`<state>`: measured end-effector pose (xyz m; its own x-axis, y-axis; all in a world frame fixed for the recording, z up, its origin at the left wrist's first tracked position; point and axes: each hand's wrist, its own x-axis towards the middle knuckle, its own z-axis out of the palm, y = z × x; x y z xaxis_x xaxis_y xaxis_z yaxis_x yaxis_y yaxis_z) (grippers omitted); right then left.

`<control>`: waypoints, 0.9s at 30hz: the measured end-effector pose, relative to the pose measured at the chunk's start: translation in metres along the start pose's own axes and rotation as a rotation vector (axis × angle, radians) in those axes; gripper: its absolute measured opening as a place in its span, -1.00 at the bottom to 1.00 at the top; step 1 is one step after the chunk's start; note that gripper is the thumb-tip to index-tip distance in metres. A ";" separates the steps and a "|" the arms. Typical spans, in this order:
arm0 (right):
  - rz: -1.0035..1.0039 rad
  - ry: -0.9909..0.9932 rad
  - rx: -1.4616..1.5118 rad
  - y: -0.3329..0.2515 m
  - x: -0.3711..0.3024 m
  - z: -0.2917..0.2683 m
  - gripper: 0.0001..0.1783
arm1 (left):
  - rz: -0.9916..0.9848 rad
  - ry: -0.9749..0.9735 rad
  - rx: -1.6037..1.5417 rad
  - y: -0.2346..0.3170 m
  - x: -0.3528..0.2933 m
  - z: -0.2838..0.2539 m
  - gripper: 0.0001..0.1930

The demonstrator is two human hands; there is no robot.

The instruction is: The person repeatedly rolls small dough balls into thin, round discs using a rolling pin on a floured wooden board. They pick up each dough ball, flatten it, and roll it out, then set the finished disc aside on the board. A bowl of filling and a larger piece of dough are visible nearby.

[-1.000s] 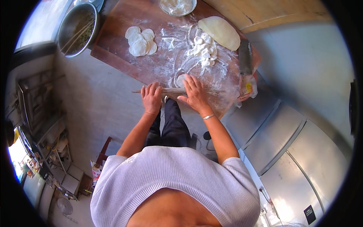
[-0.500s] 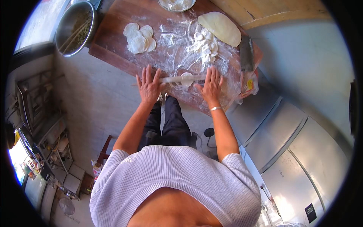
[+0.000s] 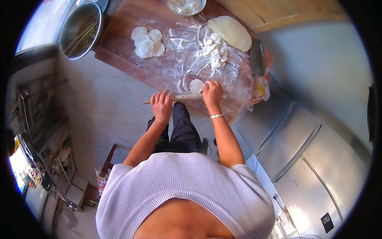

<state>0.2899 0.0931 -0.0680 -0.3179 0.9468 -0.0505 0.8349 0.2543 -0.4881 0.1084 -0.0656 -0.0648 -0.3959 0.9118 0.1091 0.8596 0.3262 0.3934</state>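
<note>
A thin wooden rolling pin [image 3: 187, 97] lies along the near edge of the floured board, its tapered left end jutting out past my left hand [image 3: 161, 106]. The fingers of that hand curl over the pin. Just beyond the pin rests a small round dough wrapper [image 3: 196, 86]. My right hand [image 3: 212, 96] has its thumb and fingertips pinched together at the wrapper's right edge, and its palm covers the right end of the pin. Farther off lie a cluster of small dough pieces [image 3: 215, 51] and a heap of rolled wrappers [image 3: 147, 43].
A large dough slab [image 3: 229, 33] and a cleaver [image 3: 257, 57] lie at the right of the wooden board [image 3: 119, 40]. A bowl of flour [image 3: 186, 5] stands at the far edge. Left of the board is a metal basin [image 3: 81, 32] with filling and chopsticks.
Both hands have drawn nearer to me and closer together, from flat and spread to curled. The rolling pin has come back off the wrapper, and my right fingers have reached its edge.
</note>
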 end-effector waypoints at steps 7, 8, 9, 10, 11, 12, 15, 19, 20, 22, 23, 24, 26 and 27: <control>0.018 -0.049 -0.079 -0.001 0.019 0.021 -0.87 | -0.016 -0.025 -0.057 -0.006 -0.013 -0.016 -0.76; -0.016 -0.049 -0.075 0.001 0.018 0.022 -0.88 | -0.025 -0.023 -0.062 -0.007 -0.015 -0.017 -0.76; -0.025 -0.048 -0.036 0.001 0.018 0.023 -0.89 | -0.033 -0.021 -0.068 -0.008 -0.015 -0.018 -0.76; -0.035 -0.052 0.003 -0.003 0.018 0.022 -0.89 | -0.043 -0.021 -0.072 -0.010 -0.018 -0.018 -0.76; -0.044 -0.055 0.043 -0.007 0.018 0.021 -0.89 | -0.055 -0.028 -0.075 -0.011 -0.020 -0.019 -0.76; 0.012 -0.109 0.076 -0.009 0.016 0.017 -0.87 | -0.066 -0.035 -0.078 -0.011 -0.022 -0.019 -0.76; 0.070 -0.183 0.038 -0.017 0.022 0.013 -0.82 | -0.071 -0.028 -0.075 -0.015 -0.025 -0.020 -0.78; 0.006 -0.359 0.195 -0.013 0.042 0.026 -0.81 | -0.074 -0.047 -0.102 -0.016 -0.027 -0.019 -0.73; -0.012 -0.398 0.316 -0.030 0.049 0.025 -0.82 | -0.076 -0.049 -0.101 -0.018 -0.029 -0.019 -0.73; 0.102 -0.518 0.696 -0.065 0.065 0.029 -0.84 | -0.076 -0.053 -0.101 -0.018 -0.030 -0.017 -0.73; 0.234 -0.598 0.958 -0.081 0.075 0.034 -0.86 | -0.072 -0.051 -0.105 -0.016 -0.029 -0.017 -0.73; 0.249 -0.575 1.047 -0.104 0.087 0.029 -0.89 | -0.079 -0.050 -0.100 -0.016 -0.030 -0.019 -0.73; 0.223 -0.409 1.035 -0.126 0.115 0.021 -0.90 | -0.072 -0.056 -0.087 -0.015 -0.025 -0.023 -0.75; -0.051 -0.181 0.768 -0.099 0.136 0.037 -0.86 | -0.065 -0.057 -0.098 -0.013 -0.021 -0.024 -0.76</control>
<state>0.1477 0.1896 -0.0592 -0.4707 0.8740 -0.1204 0.2944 0.0269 -0.9553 0.0978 -0.0951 -0.0503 -0.4283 0.9032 0.0294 0.7960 0.3616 0.4853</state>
